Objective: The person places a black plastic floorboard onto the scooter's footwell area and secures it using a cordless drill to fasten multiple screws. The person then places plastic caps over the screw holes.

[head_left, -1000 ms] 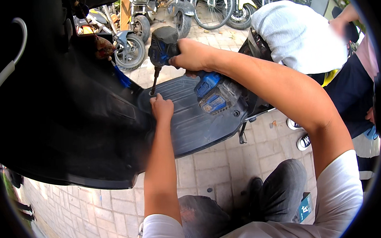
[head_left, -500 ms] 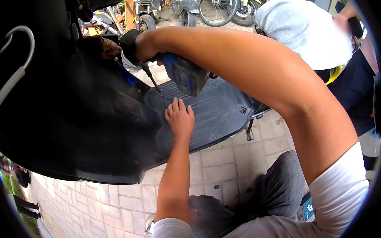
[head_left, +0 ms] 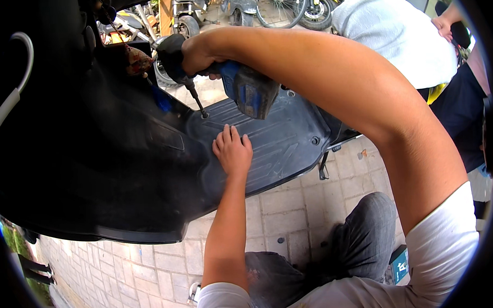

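Overhead view of fastening work on a motor scooter point(head_left: 116, 164), whose ribbed black footboard point(head_left: 273, 134) spans the centre, above pale paving point(head_left: 281, 226). The right grip point(head_left: 196, 53) is closed around the handle of a blue-and-black cordless driver point(head_left: 251, 94); its finger on the trigger side is largely hidden, so whether the trigger is pressed cannot be told. The dark bit point(head_left: 195, 96) slants down to a round recess point(head_left: 205, 116) at the footboard's far corner, beside the front panel; any screw there is too small to distinguish. The left grip point(head_left: 234, 149) lies palm down on the footboard, fingers slightly spread, holding nothing, apparently steadying the panel. Two further round fittings, a near one point(head_left: 315, 140) and a far one point(head_left: 291, 92), sit toward the opposite end. The step in hand is judged to be turning a fastener at the recess, in or out being undeterminable; the next move calls for keeping the bit seated and in line, with firm downward pressure.
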Motion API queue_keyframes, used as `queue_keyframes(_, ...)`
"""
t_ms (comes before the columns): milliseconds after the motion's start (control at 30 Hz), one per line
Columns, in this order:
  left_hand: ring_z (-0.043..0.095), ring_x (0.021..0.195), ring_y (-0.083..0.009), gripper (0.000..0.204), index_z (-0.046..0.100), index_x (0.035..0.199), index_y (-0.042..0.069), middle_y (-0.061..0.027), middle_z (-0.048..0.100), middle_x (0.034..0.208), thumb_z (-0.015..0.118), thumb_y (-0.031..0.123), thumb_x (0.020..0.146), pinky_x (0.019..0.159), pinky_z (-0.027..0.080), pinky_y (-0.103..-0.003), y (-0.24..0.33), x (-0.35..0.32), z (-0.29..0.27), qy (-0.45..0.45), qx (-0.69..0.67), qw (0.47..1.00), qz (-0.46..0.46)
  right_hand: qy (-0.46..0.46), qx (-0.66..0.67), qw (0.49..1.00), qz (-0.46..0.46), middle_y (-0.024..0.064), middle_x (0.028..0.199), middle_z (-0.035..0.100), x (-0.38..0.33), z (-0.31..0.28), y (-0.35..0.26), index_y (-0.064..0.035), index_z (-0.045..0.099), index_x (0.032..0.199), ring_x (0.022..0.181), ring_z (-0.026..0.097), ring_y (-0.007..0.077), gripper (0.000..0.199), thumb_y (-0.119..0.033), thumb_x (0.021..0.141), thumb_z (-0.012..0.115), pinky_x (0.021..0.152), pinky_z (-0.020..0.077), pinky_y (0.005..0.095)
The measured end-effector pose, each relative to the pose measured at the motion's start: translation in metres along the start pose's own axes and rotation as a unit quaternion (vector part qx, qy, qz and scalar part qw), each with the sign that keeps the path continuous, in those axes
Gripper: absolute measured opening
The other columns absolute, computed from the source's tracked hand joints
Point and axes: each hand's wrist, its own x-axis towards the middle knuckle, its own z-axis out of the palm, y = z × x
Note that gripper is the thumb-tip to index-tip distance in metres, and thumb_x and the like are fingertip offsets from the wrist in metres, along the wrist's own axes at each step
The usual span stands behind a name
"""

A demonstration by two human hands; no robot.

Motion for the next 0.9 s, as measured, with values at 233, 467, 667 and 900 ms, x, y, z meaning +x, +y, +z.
queue_keyframes(233,0.047,0.130,-0.0306,0.046,0.062,0.129,0.004,-0.0110,0.054,0.143,0.064,0.031,0.091,0.112,0.031,-0.053,0.000,0.001,0.000,-0.004,0.000,1.000,-0.002,0.000,0.011,0.999,-0.039,0.0146,0.074,0.056,0.001,0.003,0.007,0.0090,0.057,0.093,0.054,0.059,0.0226,0.020,-0.011,0.089,0.057,0.044,0.0501,0.0372)
queue_keyframes(467,0.046,0.130,-0.0309,0.047,0.062,0.129,0.004,-0.0112,0.055,0.143,0.063,0.031,0.091,0.112,0.030,-0.053,0.000,0.000,0.000,-0.002,0.000,1.000,0.000,0.007,-0.004,1.000,-0.012,0.0143,0.075,0.058,0.004,0.005,0.011,0.0084,0.059,0.095,0.055,0.060,0.0227,0.022,-0.013,0.089,0.058,0.045,0.0510,0.0372)
queue_keyframes(667,0.047,0.130,-0.0312,0.046,0.062,0.128,0.004,-0.0113,0.055,0.142,0.063,0.031,0.091,0.112,0.030,-0.053,-0.001,0.000,0.002,0.002,0.003,1.000,0.002,-0.026,-0.028,0.999,-0.003,0.0141,0.082,0.060,0.007,0.003,0.012,0.0046,0.060,0.101,0.058,0.063,0.0230,0.024,-0.016,0.088,0.061,0.049,0.0546,0.0371)
queue_keyframes(900,0.048,0.129,-0.0308,0.046,0.062,0.128,0.004,-0.0112,0.055,0.142,0.063,0.031,0.091,0.112,0.031,-0.053,0.000,0.001,0.001,0.002,0.006,1.000,0.001,-0.025,0.002,1.000,0.005,0.0121,0.087,0.060,0.008,0.005,0.018,-0.0001,0.060,0.106,0.059,0.063,0.0221,0.025,-0.017,0.088,0.063,0.051,0.0565,0.0370)
